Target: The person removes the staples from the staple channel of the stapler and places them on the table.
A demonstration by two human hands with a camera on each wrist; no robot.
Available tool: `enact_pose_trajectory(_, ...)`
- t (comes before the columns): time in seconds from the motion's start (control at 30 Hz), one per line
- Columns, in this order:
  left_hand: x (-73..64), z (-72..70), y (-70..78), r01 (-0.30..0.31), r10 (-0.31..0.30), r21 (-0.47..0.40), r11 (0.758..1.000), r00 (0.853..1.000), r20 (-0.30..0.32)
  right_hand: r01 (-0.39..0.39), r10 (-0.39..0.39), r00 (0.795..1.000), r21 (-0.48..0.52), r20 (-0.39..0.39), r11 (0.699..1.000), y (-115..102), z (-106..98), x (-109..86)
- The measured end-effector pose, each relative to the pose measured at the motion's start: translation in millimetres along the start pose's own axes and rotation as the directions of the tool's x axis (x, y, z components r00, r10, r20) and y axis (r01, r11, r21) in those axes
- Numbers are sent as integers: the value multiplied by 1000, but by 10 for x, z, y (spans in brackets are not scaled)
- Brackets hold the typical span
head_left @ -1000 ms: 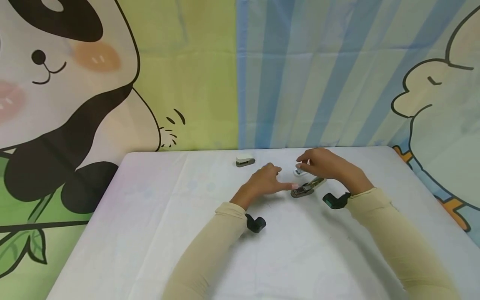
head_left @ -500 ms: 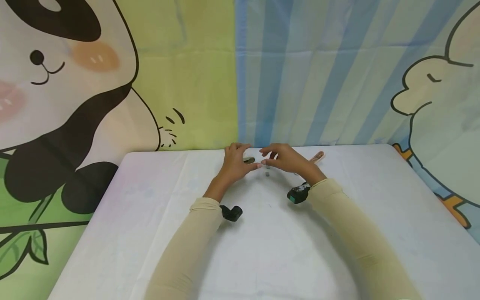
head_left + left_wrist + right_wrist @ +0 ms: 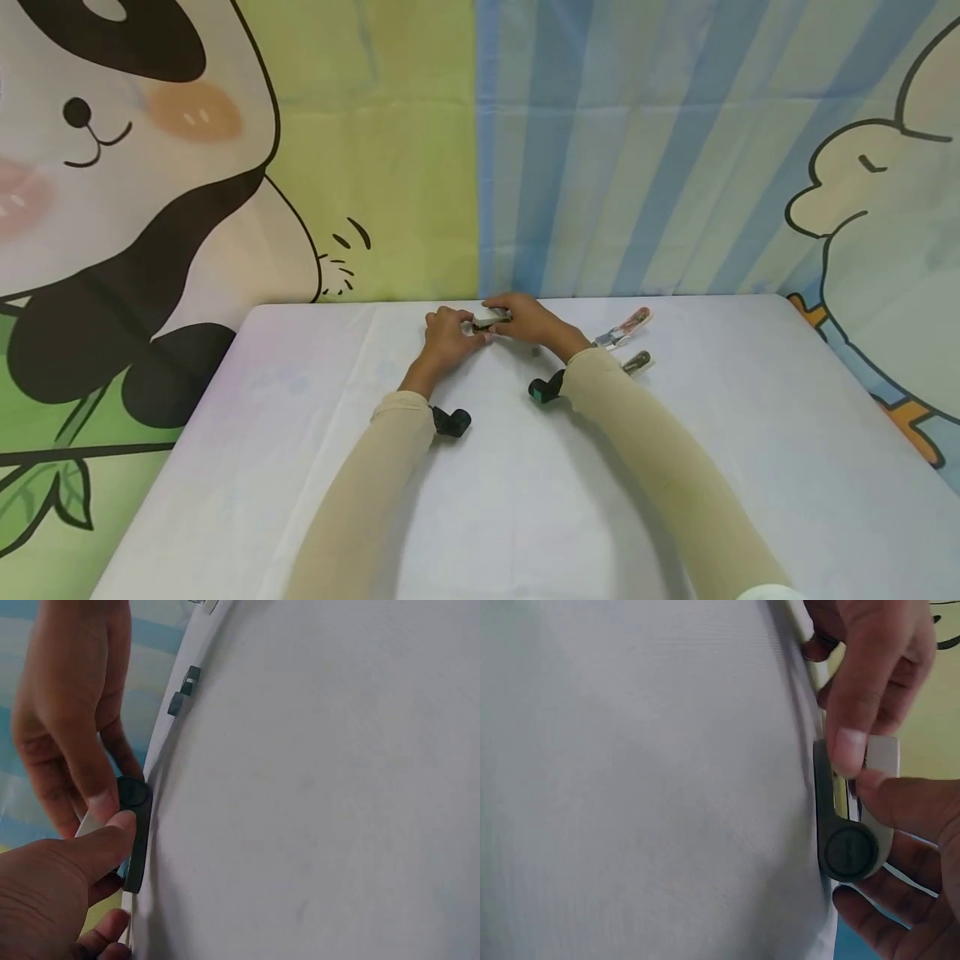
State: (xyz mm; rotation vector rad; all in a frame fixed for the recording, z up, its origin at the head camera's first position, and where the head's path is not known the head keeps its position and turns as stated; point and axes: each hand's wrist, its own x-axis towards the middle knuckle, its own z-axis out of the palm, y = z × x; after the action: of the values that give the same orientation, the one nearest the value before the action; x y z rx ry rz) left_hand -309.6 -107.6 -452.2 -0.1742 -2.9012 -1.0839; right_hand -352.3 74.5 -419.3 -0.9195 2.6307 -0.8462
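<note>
Stapler [image 3: 491, 317], small, pale above and dark grey below, sits between the two hands near the counter's [image 3: 480, 500] far edge; whether it rests there is unclear. The left hand [image 3: 447, 337] pinches its narrow end, thumb at the gap; the right hand [image 3: 531, 321] grips near the round hinge. It looks light, stiff and rather smooth, so base and hinge end seem the surest holds. Beside the right hand lie two small dark blocks [image 3: 178, 704]; farther right, a pinkish tool [image 3: 624, 327] and another long tool [image 3: 637, 362], half hidden by the sleeve [image 3: 652, 442].
</note>
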Motion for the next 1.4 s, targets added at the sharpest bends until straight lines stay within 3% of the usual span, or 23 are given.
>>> enact_pose_trajectory(0.13, 27, 92, -30, -92, 91, -21, 996, 995, -51, -30, 29, 999, -24, -17, 999, -25, 52, 29)
enact_pose_trajectory(0.27, 31, 89, -29, -188, 183, -88, 978, 981, -62, 1, -2, 1000, -34, -27, 999, -53, 36, 21)
enact_pose_trajectory(0.5, -16, 29, -14, -215, 213, -76, 974, 976, -36, 119, -121, 993, -115, -10, 986, -58, 2, -24)
enact_pose_trajectory(0.7, -59, -43, 13, -242, 240, -83, 967, 970, -38, 158, -158, 987, -138, 10, 978, -79, -33, -82)
enact_pose_trajectory(0.8, -84, -78, 27, -236, 237, -105, 966, 971, -3, 165, -164, 986, -121, 17, 979, -110, -48, -130)
enact_pose_trajectory(0.97, -151, -122, 17, -161, 173, -134, 978, 982, 83, 178, -175, 984, -88, 35, 980, -181, -24, -213)
enact_pose_trajectory(1.07, -196, -143, 10, -136, 154, -141, 981, 980, 126, 181, -178, 983, -94, 32, 979, -203, 2, -265)
enact_pose_trajectory(1.23, -290, -192, 11, -135, 166, -157, 978, 966, 197, 174, -172, 985, -52, 32, 983, -238, 6, -397)
enact_pose_trajectory(1.4, -383, -236, 52, -174, 216, -174, 969, 941, 259, 194, -193, 979, -21, 69, 981, -256, -18, -525)
